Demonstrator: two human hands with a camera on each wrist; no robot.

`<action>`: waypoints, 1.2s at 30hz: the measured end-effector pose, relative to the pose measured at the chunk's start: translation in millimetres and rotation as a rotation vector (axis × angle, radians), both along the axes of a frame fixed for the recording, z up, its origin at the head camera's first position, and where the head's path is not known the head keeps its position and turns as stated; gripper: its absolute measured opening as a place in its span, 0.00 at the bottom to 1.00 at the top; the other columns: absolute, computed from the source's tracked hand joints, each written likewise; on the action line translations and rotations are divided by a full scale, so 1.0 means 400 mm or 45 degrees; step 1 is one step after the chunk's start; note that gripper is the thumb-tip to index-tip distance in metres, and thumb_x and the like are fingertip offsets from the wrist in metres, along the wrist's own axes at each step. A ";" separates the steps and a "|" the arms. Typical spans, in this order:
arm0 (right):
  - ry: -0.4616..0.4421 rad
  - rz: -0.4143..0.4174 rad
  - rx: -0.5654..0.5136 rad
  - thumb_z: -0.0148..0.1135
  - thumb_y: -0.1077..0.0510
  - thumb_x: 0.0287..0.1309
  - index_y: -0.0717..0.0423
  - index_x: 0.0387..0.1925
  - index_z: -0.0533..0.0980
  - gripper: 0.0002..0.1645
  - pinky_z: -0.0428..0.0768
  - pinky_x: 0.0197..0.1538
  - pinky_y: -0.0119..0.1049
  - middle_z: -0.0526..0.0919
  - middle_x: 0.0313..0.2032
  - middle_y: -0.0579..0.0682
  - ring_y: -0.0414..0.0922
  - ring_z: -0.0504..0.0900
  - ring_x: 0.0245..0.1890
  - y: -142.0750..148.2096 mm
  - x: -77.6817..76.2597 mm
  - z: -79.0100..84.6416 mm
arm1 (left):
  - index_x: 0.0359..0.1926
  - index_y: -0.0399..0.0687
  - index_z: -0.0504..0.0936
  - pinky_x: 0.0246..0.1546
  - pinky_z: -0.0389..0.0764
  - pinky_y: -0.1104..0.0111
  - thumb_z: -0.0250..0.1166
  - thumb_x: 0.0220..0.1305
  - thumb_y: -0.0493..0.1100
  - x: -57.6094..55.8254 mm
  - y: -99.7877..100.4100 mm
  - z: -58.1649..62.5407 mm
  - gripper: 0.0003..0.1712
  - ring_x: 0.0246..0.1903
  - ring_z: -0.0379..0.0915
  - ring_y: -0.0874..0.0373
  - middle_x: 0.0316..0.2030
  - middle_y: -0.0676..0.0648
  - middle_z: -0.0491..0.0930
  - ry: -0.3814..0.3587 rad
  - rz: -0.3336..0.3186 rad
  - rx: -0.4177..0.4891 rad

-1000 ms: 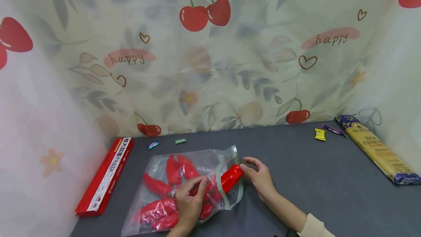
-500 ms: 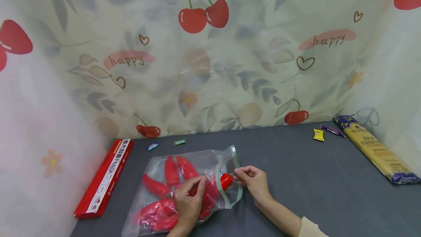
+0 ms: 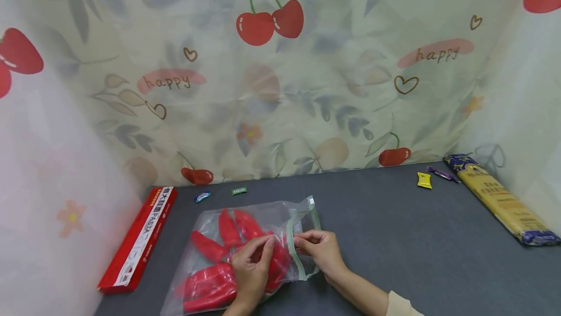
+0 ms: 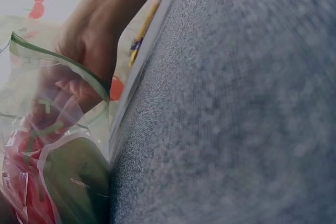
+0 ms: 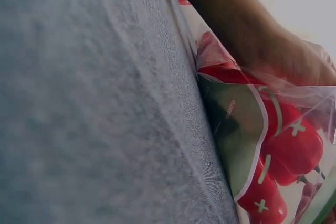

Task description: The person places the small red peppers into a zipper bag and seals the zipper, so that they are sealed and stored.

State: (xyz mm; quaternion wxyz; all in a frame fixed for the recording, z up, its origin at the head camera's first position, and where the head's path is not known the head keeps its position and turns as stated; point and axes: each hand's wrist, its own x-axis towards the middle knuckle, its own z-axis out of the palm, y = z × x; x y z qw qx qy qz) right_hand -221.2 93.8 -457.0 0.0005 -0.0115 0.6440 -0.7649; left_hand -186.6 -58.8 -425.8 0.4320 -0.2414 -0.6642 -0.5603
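Note:
On the dark table lies a clear zip bag with a pale green rim, its mouth open to the right. Several long red peppers are inside it. My left hand pinches the bag's upper film between thumb and fingers, near the middle. The fingers of my right hand are inside the mouth, at the end of a red pepper; the plastic and rim partly hide the pinch. In the right wrist view, peppers show through the film beside a green printed panel.
A red pasta box lies left of the bag. Two small wrapped candies, blue and green, sit behind it. At the right are a yellow candy, a purple candy and a long yellow pasta packet.
My right hand has moved left into the bag's mouth, and the pepper that stuck out has slid inside. My left hand has kept its place on the bag.

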 end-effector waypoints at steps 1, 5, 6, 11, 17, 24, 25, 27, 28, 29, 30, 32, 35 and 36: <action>0.005 0.012 0.001 0.70 0.61 0.43 0.77 0.35 0.78 0.21 0.84 0.34 0.35 0.87 0.27 0.47 0.38 0.84 0.25 0.002 0.001 -0.001 | 0.30 0.31 0.82 0.29 0.79 0.80 0.63 0.46 0.19 0.000 0.000 0.000 0.10 0.28 0.80 0.66 0.25 0.37 0.82 0.000 -0.005 0.002; 0.021 0.058 0.015 0.69 0.61 0.45 0.77 0.38 0.77 0.22 0.84 0.35 0.34 0.87 0.28 0.50 0.37 0.84 0.26 0.009 0.005 0.000 | 0.31 0.32 0.82 0.30 0.79 0.80 0.63 0.45 0.19 0.000 0.002 -0.001 0.11 0.28 0.80 0.66 0.25 0.36 0.82 0.013 -0.015 0.004; 0.027 0.071 0.024 0.69 0.62 0.45 0.77 0.38 0.77 0.22 0.84 0.35 0.34 0.86 0.29 0.51 0.37 0.84 0.26 0.010 0.005 0.000 | 0.30 0.31 0.82 0.29 0.79 0.80 0.63 0.45 0.19 0.001 0.003 -0.002 0.11 0.28 0.80 0.66 0.25 0.36 0.82 0.024 -0.020 0.003; 0.104 0.134 0.107 0.66 0.63 0.48 0.77 0.40 0.77 0.20 0.83 0.35 0.31 0.85 0.33 0.58 0.34 0.82 0.27 0.013 -0.001 -0.002 | 0.30 0.30 0.82 0.29 0.79 0.80 0.63 0.43 0.18 0.000 0.004 -0.005 0.12 0.28 0.79 0.66 0.25 0.37 0.83 0.071 -0.023 -0.002; 0.266 0.000 0.158 0.65 0.62 0.50 0.72 0.39 0.79 0.17 0.81 0.38 0.26 0.85 0.36 0.59 0.33 0.83 0.32 0.050 -0.014 -0.010 | 0.30 0.30 0.82 0.27 0.79 0.80 0.62 0.45 0.18 0.000 0.005 -0.008 0.11 0.27 0.78 0.68 0.25 0.37 0.82 0.046 -0.044 0.009; 0.098 -0.171 0.281 0.60 0.66 0.54 0.68 0.43 0.74 0.14 0.80 0.37 0.27 0.80 0.38 0.62 0.37 0.79 0.34 0.110 -0.033 -0.012 | 0.30 0.29 0.82 0.26 0.79 0.80 0.62 0.44 0.18 -0.002 0.002 -0.006 0.11 0.26 0.78 0.67 0.24 0.37 0.82 0.066 -0.036 0.002; 0.050 -0.135 0.294 0.59 0.65 0.55 0.69 0.46 0.72 0.16 0.81 0.37 0.28 0.80 0.40 0.62 0.38 0.79 0.35 0.116 -0.033 -0.014 | 0.30 0.30 0.82 0.27 0.79 0.80 0.63 0.44 0.18 -0.002 0.001 -0.005 0.11 0.27 0.78 0.67 0.24 0.38 0.82 0.065 -0.031 -0.001; -0.012 -0.056 0.343 0.58 0.64 0.56 0.70 0.50 0.69 0.21 0.82 0.34 0.30 0.80 0.41 0.62 0.41 0.80 0.35 0.123 -0.031 -0.020 | 0.30 0.30 0.82 0.28 0.79 0.80 0.63 0.44 0.18 -0.001 0.001 -0.003 0.11 0.28 0.79 0.67 0.25 0.38 0.83 0.060 -0.030 -0.001; -0.025 -0.027 0.370 0.58 0.63 0.56 0.70 0.51 0.69 0.22 0.82 0.33 0.31 0.80 0.40 0.61 0.41 0.80 0.34 0.125 -0.031 -0.024 | 0.30 0.30 0.82 0.28 0.79 0.80 0.63 0.44 0.18 0.000 0.002 -0.003 0.11 0.27 0.79 0.67 0.25 0.38 0.83 0.059 -0.030 0.000; -0.016 -0.005 0.401 0.58 0.62 0.56 0.71 0.51 0.70 0.22 0.81 0.31 0.31 0.81 0.39 0.61 0.42 0.80 0.33 0.127 -0.030 -0.027 | 0.30 0.30 0.82 0.28 0.79 0.80 0.63 0.44 0.18 0.001 0.002 -0.002 0.11 0.27 0.79 0.67 0.25 0.38 0.82 0.058 -0.033 0.002; -0.002 0.020 0.423 0.58 0.62 0.57 0.71 0.52 0.69 0.23 0.81 0.30 0.31 0.81 0.41 0.63 0.42 0.81 0.34 0.130 -0.029 -0.029 | 0.30 0.30 0.82 0.28 0.79 0.80 0.62 0.44 0.18 0.002 0.003 -0.002 0.11 0.27 0.79 0.67 0.24 0.37 0.82 0.056 -0.036 0.003; 0.002 0.091 0.397 0.56 0.63 0.58 0.73 0.53 0.68 0.23 0.81 0.31 0.30 0.81 0.42 0.65 0.42 0.82 0.34 0.136 -0.028 -0.031 | 0.30 0.30 0.82 0.27 0.79 0.80 0.62 0.45 0.18 0.002 0.004 -0.003 0.11 0.27 0.79 0.67 0.24 0.37 0.82 0.049 -0.044 0.007; -0.045 0.217 0.209 0.53 0.63 0.61 0.77 0.55 0.64 0.25 0.83 0.37 0.32 0.81 0.44 0.65 0.43 0.84 0.36 0.141 -0.029 -0.034 | 0.30 0.30 0.82 0.27 0.79 0.80 0.62 0.44 0.18 -0.004 0.005 -0.015 0.11 0.27 0.79 0.66 0.24 0.37 0.82 0.052 -0.063 0.013; -0.073 0.253 0.139 0.52 0.62 0.62 0.77 0.56 0.63 0.26 0.83 0.39 0.33 0.81 0.44 0.64 0.43 0.84 0.37 0.142 -0.030 -0.034 | 0.30 0.30 0.82 0.28 0.79 0.80 0.62 0.44 0.18 -0.008 0.004 -0.023 0.11 0.27 0.79 0.66 0.25 0.37 0.82 0.048 -0.065 0.012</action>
